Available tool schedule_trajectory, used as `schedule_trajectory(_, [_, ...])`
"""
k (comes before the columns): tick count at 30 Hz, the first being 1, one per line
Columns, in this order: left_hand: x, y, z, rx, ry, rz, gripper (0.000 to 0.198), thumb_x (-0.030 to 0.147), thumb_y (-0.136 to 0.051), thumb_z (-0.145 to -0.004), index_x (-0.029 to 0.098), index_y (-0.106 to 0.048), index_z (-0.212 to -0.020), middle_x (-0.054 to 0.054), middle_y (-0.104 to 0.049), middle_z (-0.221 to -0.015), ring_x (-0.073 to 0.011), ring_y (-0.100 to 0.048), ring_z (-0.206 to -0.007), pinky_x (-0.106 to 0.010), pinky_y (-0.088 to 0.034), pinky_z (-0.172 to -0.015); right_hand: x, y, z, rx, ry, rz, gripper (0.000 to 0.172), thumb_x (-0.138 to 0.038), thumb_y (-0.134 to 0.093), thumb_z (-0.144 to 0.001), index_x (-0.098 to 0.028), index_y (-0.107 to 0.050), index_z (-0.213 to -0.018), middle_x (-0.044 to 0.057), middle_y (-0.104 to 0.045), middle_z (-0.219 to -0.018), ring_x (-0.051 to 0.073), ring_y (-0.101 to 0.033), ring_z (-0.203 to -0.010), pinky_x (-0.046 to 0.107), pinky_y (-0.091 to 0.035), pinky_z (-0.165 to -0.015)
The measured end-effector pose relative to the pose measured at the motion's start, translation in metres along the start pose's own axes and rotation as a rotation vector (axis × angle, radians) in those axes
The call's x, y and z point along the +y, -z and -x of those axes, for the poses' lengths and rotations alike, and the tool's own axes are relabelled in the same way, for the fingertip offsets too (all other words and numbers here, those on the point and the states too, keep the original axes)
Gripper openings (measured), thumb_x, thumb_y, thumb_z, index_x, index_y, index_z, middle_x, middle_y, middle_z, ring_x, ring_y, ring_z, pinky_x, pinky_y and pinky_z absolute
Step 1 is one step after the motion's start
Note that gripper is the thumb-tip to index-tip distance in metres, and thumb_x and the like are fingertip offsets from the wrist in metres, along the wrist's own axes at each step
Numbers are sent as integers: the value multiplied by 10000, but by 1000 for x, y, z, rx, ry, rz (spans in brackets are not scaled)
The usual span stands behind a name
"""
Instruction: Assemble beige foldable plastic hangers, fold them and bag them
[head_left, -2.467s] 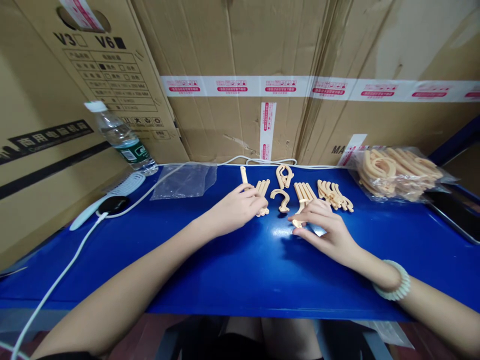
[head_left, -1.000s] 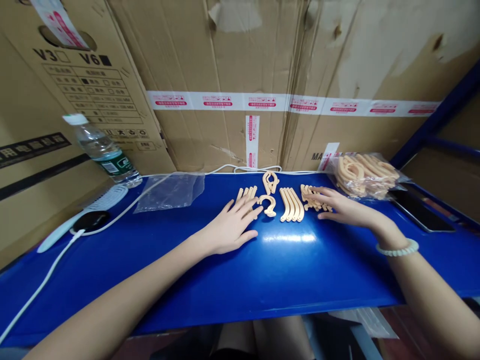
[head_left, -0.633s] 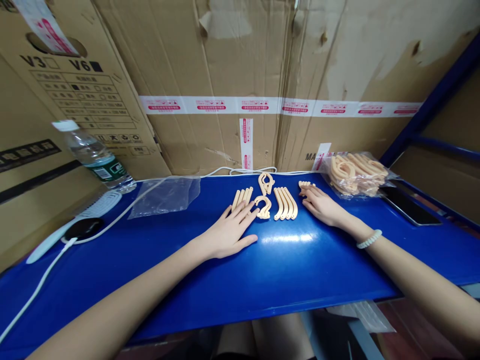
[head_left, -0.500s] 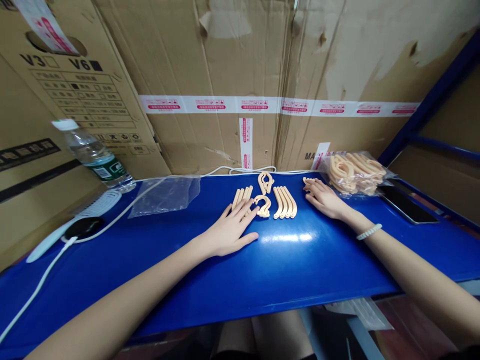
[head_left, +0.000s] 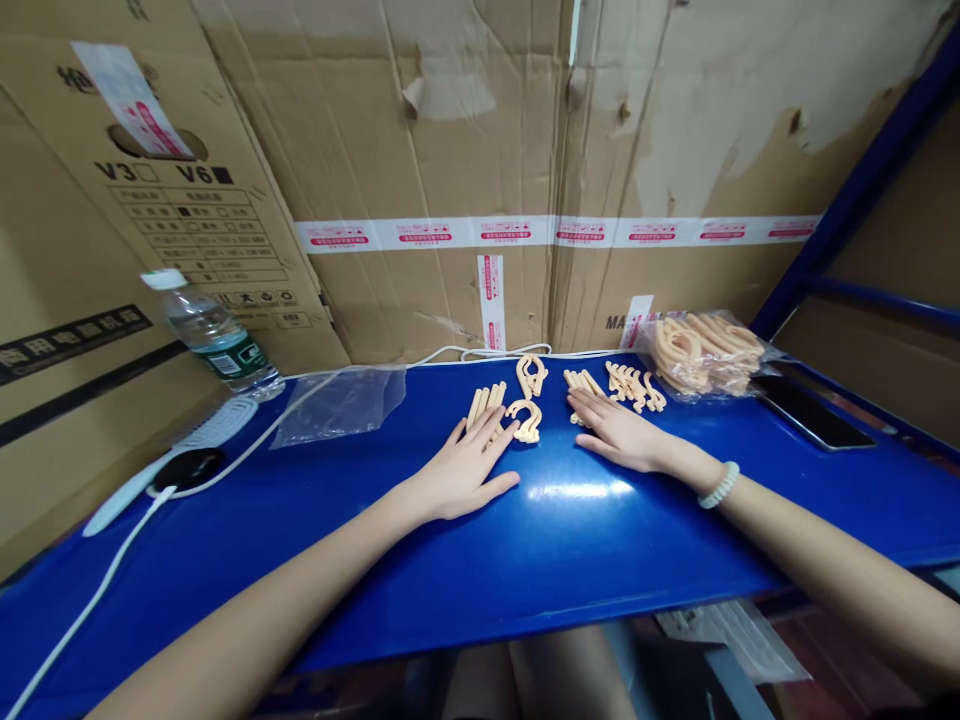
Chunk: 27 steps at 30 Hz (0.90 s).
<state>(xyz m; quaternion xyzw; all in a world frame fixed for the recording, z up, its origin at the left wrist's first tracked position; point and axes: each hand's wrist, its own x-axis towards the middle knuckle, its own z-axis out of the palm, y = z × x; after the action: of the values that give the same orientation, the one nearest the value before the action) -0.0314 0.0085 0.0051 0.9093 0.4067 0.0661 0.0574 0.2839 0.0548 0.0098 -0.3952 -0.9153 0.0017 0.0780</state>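
My left hand [head_left: 466,468] lies flat, fingers apart, over the near ends of a row of straight beige pieces [head_left: 487,397]. Under the fingers of my right hand [head_left: 616,428], also spread flat, is a row of long, slightly curved beige pieces [head_left: 579,381], partly covered. Between my hands lie a hook-shaped group of beige pieces [head_left: 526,418] and, behind it, a loop-shaped group [head_left: 531,374]. Small wavy beige pieces [head_left: 634,384] rest just beyond my right hand. What the pieces are made for does not show.
A clear bag of beige pieces [head_left: 701,352] and a phone [head_left: 816,412] lie at the right. On the left are a flattened clear bag [head_left: 341,402], a water bottle [head_left: 221,340], a hairbrush [head_left: 172,455], and a black device [head_left: 186,468] on a white cable. Cardboard [head_left: 420,290] stands behind the blue tabletop [head_left: 480,580].
My right hand has moved left from the small wavy pieces onto the row of curved pieces, and the wavy pieces are uncovered. My left hand stays in place; the view has shifted slightly.
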Motion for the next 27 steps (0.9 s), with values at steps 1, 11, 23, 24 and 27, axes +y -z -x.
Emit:
schedule_trajectory(1, [0, -1, 0, 8, -4, -6, 715, 592, -323, -1018, 202, -177, -1599, -172, -63, -1667, -325, -50, -1548, -605, -199, -1208, 5, 2, 0, 14, -15, -4, 717, -531, -416, -1007, -36, -366, -1524, 265, -340, -1572, 352, -293, -1485, 568, -304, -1199])
schedule_trajectory(11, [-1, -7, -2, 21, -11, -20, 727, 601, -301, -1017, 183, -175, -1599, -175, -98, -1666, -319, -84, -1550, -598, -192, -1213, -78, 5, -36, 142, 257, 31, 500, -288, -592, -965, -86, -520, -1417, 201, -548, -1452, 307, -437, -1420, 468, -432, -1152])
schedule_trajectory(23, [-1, -9, -16, 73, 47, -41, 701, 583, -334, -1017, 197, -217, -1591, -187, -149, -1655, -311, -115, -1546, -588, -239, -1196, -31, 2, -44, 145, 120, 35, 315, -202, -508, -990, -103, -645, -1256, 199, -658, -1297, 272, -641, -1213, 419, -523, -1030])
schedule_trajectory(24, [-1, -9, -17, 74, 50, -40, 703, 579, -342, -1016, 195, -215, -1590, -185, -148, -1655, -309, -112, -1547, -585, -245, -1195, -30, 5, -46, 163, 141, 27, 316, -219, -500, -996, -105, -646, -1252, 196, -655, -1301, 270, -635, -1218, 423, -517, -1033])
schedule_trajectory(27, [-1, -8, -18, 74, 55, -14, 708, 565, -354, -1014, 200, -182, -1596, -175, -125, -1662, -303, -97, -1550, -609, -226, -1193, -26, 23, -56, 250, 93, 14, 333, -270, -429, -1026, -114, -659, -1210, 173, -678, -1252, 262, -625, -1192, 427, -498, -1026])
